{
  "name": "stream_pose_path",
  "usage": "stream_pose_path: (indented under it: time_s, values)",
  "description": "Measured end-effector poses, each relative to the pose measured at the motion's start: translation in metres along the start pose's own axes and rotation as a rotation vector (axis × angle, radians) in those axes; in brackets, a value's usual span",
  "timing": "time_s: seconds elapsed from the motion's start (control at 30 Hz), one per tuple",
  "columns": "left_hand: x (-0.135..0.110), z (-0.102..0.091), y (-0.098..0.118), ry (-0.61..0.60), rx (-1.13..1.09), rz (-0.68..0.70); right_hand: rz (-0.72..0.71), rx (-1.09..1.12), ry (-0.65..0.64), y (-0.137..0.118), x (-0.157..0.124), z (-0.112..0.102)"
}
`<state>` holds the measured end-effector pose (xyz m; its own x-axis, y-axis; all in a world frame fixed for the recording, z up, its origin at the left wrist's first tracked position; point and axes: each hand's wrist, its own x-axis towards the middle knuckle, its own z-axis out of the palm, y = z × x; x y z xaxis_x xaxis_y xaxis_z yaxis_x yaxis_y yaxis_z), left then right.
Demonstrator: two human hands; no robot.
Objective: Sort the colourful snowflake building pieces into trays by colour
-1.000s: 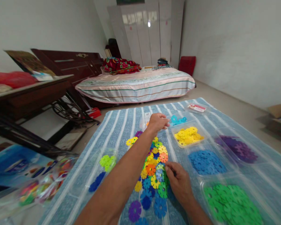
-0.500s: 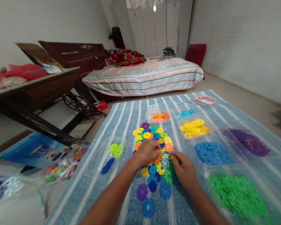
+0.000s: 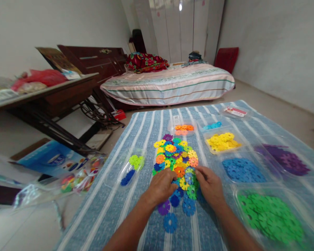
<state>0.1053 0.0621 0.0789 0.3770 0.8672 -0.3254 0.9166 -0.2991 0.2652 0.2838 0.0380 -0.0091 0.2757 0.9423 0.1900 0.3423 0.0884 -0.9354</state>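
A cluster of joined and overlapping slotted plastic discs in many colours lies on the striped cloth. My left hand is over the cluster's near left part, its fingers curled inward; what they hold, if anything, is hidden. On the cluster's right edge, my right hand pinches a pale blue disc between thumb and fingers. Close to both hands are an orange disc, a yellow disc and a green disc. A blue disc lies apart, nearest me.
To the right stand clear tubs of green discs, blue discs, purple discs and yellow discs. Orange discs sit in a tub behind. At left, a clear container holds lime and dark blue discs. A bed stands beyond.
My left hand has drawn back toward me from the cluster's middle, uncovering discs there. My right hand stays at the right edge. The whole view has shifted slightly.
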Motion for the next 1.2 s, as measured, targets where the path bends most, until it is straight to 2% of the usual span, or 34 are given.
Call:
stream_pose_path:
  time_s: [0.17, 0.27, 0.47, 0.57, 0.67, 0.77, 0.87, 0.97, 1.03, 1.1, 1.2]
  values:
    - [0.003, 0.004, -0.005, 0.041, -0.071, -0.002, -0.004, -0.008, -0.001, 0.0, 0.0, 0.0]
    - [0.005, 0.006, -0.007, 0.017, -0.165, -0.041, -0.012, -0.008, 0.003, 0.0, 0.0, 0.0]
    - [0.013, 0.001, -0.018, -0.045, -0.58, -0.073, -0.012, -0.004, 0.021, 0.001, -0.001, 0.003]
    - [0.03, -0.009, -0.015, -0.032, -0.717, -0.084, -0.017, -0.008, 0.033, 0.001, 0.0, 0.005]
    - [0.06, -0.028, 0.006, 0.032, -0.754, -0.093, -0.021, -0.017, 0.03, 0.001, 0.001, 0.006]
    - [0.096, -0.056, 0.043, 0.143, -0.877, -0.086, -0.02, -0.001, 0.012, 0.002, 0.001, 0.006]
    - [0.125, -0.084, 0.078, 0.296, -1.086, 0.006, -0.021, 0.018, 0.007, 0.004, 0.0, 0.006]
    - [0.134, -0.094, 0.089, 0.386, -0.954, 0.041, -0.027, 0.024, 0.019, 0.004, -0.001, 0.004]
    - [0.124, -0.088, 0.081, 0.349, -0.736, 0.08, -0.02, 0.023, 0.018, 0.003, -0.001, 0.003]
    - [0.103, -0.076, 0.063, 0.26, -0.5, 0.119, -0.007, 0.015, 0.016, 0.002, -0.001, 0.003]
    - [0.058, -0.054, 0.029, 0.15, -0.228, 0.106, -0.005, -0.003, 0.009, 0.0, 0.0, 0.001]
